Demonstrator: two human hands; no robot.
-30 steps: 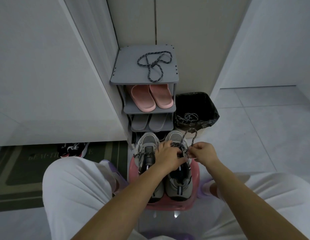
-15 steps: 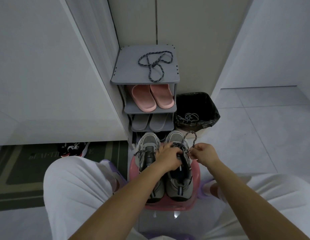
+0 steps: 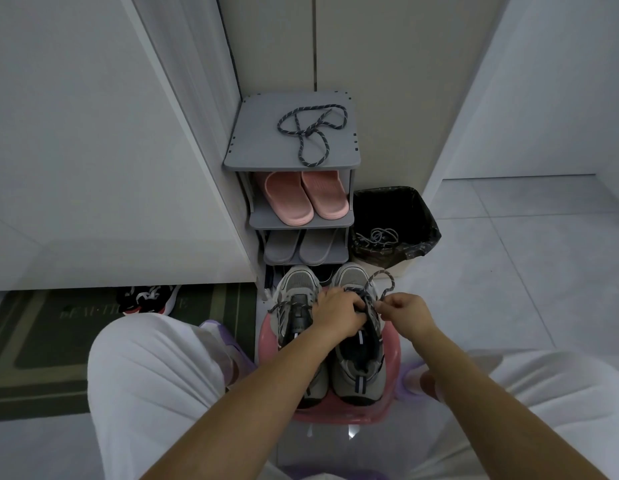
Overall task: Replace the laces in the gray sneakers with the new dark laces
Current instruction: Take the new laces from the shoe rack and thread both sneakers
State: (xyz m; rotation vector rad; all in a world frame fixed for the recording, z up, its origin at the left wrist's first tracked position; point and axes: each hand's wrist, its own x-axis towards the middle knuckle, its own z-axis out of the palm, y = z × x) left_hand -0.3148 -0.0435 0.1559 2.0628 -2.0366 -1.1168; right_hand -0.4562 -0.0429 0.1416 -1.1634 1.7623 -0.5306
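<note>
Fingers of the left hand (image 3: 337,313) are curled down over the lacing of one of the gray sneakers (image 3: 358,365), the one nearer the bin, gripping it at the eyelets. Just beside it the right hand (image 3: 405,315) pinches a dark lace (image 3: 384,280) between thumb and fingertips; the lace arches up in a loop from the pinch and back down to the shoe. Both sneakers stand side by side, toes pointing away, on a pink stool (image 3: 387,405) between the person's knees, right in front of a gray shoe rack (image 3: 252,157). A second dark lace (image 3: 311,131) lies loosely tangled on the rack's top shelf, with pink slippers (image 3: 306,197) on the shelf below and gray slippers (image 3: 301,245) on the next. The bin (image 3: 424,211), lined with a black bag, holds a tangle of pale laces (image 3: 379,235). A green doormat (image 3: 41,341) carries pale lettering too blurred to read.
</note>
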